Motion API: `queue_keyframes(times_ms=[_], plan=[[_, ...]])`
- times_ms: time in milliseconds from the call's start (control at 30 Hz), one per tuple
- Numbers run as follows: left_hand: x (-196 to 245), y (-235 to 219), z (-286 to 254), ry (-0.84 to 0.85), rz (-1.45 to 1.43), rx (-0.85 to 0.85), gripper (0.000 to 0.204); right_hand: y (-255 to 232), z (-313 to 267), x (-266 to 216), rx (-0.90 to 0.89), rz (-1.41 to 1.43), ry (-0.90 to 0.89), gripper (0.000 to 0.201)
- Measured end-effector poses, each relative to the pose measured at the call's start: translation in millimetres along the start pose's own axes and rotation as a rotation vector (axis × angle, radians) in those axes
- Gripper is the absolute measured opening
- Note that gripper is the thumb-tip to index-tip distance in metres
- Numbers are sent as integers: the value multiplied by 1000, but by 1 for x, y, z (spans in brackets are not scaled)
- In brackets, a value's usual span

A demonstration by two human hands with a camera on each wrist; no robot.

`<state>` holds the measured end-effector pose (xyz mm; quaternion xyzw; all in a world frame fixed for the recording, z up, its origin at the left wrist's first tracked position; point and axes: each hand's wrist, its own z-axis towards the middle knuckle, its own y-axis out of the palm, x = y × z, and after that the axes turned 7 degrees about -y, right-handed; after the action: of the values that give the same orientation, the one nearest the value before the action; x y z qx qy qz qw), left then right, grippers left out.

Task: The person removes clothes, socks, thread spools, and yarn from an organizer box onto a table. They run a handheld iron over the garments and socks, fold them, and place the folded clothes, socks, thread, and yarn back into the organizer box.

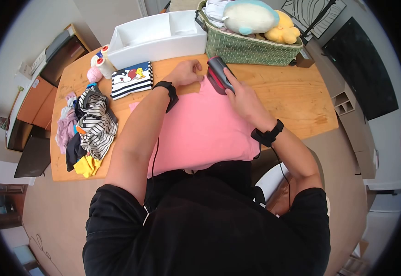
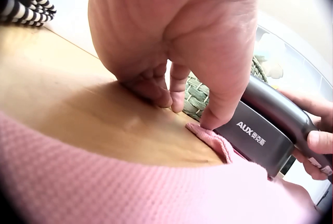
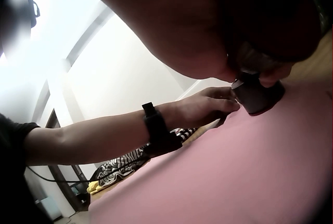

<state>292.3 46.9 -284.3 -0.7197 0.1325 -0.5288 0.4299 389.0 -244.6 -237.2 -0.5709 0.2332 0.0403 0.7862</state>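
Note:
A pink cloth lies over the table's front edge, its top narrowing to a small corner between the hands. The left hand is at that corner; in the left wrist view its thumb touches the edge of the pink fabric, while the bent fingers stand apart from the thumb, close to the wood. The right hand grips the handle of a dark grey and magenta handheld appliance, marked AUX. Its head rests at the cloth's top right, as the right wrist view also shows.
Striped, yellow and lilac clothes lie heaped on the wooden table at left. Behind are a folded striped garment, thread spools, a white divided bin and a green woven basket with plush toys.

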Motion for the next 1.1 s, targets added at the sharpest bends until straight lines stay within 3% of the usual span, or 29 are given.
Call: queue_keyframes(times_ms=[533,800,1100], plan=[[-1,3,-1,-13,-10,1,53,-12,-4,27,64,14,-11,76],[-7,5,3,-12,-21,-15,58,-35,-69,-26,38,66,-50,75],[7,7,-2,24,80,24,70,-24,-94,-23,18,49,32,78]])
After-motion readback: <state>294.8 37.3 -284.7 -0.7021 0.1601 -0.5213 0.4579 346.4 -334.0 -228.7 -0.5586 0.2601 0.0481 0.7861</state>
